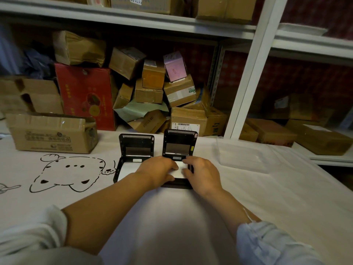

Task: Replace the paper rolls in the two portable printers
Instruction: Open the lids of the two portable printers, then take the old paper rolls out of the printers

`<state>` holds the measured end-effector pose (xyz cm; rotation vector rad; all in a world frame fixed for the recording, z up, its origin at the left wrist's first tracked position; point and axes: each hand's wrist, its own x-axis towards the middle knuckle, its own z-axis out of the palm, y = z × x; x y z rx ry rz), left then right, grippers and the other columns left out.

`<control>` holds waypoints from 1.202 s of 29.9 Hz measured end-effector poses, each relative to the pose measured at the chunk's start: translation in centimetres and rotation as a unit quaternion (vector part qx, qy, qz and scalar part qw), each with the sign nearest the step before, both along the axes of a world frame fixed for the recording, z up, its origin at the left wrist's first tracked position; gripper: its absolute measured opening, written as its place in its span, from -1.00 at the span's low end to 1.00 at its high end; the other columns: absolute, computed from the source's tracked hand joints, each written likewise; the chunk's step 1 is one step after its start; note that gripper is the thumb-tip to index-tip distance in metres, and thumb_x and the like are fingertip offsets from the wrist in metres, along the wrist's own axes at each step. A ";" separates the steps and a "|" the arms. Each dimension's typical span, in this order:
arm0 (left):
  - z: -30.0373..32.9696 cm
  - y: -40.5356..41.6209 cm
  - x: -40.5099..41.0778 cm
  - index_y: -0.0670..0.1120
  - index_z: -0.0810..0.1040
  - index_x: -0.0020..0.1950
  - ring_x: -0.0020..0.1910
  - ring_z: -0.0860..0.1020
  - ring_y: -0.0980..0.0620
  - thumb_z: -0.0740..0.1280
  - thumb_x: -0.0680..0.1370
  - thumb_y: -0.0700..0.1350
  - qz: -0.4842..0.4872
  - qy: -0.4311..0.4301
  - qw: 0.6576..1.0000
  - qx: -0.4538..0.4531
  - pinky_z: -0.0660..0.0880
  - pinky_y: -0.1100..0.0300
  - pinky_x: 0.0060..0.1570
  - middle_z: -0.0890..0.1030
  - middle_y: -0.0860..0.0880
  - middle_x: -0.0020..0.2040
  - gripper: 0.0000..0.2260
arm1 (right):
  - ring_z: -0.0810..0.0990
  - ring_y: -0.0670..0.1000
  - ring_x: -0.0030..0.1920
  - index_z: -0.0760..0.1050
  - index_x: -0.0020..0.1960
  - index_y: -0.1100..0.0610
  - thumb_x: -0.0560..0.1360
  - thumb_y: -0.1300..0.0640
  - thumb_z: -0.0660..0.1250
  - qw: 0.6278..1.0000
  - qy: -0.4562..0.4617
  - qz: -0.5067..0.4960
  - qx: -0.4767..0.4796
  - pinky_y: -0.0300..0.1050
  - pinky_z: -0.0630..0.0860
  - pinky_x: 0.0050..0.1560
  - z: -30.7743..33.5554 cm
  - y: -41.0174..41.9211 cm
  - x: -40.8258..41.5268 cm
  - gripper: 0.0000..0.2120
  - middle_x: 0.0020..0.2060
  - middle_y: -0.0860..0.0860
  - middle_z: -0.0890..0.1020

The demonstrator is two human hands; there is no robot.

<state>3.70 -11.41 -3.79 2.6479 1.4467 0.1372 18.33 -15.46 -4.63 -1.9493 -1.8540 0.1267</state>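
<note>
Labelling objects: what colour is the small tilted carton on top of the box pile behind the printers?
Pink small tilted carton, clearest in the head view.
</note>
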 end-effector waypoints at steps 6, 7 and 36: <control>-0.2 0.1 0.0 0.07 0.41 0.38 0.28 0.46 -0.03 0.31 0.54 0.04 0.007 0.000 1.000 0.010 0.43 0.09 0.25 0.50 0.00 0.33 -0.59 | 0.50 0.09 0.22 0.47 0.35 -0.02 0.46 -0.07 0.40 0.996 -0.020 0.036 -0.084 -0.07 0.46 0.13 -0.5 0.2 -0.1 -0.53 0.23 0.04 0.57; -0.2 0.1 0.0 0.07 0.41 0.38 0.28 0.46 -0.04 0.30 0.54 0.02 0.006 0.000 1.000 0.012 0.43 0.09 0.25 0.50 0.00 0.33 -0.60 | 0.50 0.09 0.21 0.49 0.33 -0.03 0.45 -0.06 0.41 0.996 -0.017 0.035 -0.079 -0.08 0.46 0.12 -0.4 0.3 -0.1 -0.54 0.23 0.03 0.57; 1.9 0.1 -1.4 -0.06 0.60 0.13 -0.14 0.60 0.05 0.24 0.58 -0.16 0.059 -0.236 0.969 -0.050 0.56 0.20 -0.10 0.63 -0.03 -0.10 -0.81 | 0.61 0.03 -0.08 0.64 0.06 0.01 0.54 0.10 0.31 0.999 0.017 -0.016 0.024 -0.09 0.58 -0.05 2.1 1.4 -0.9 -0.84 -0.06 0.00 0.67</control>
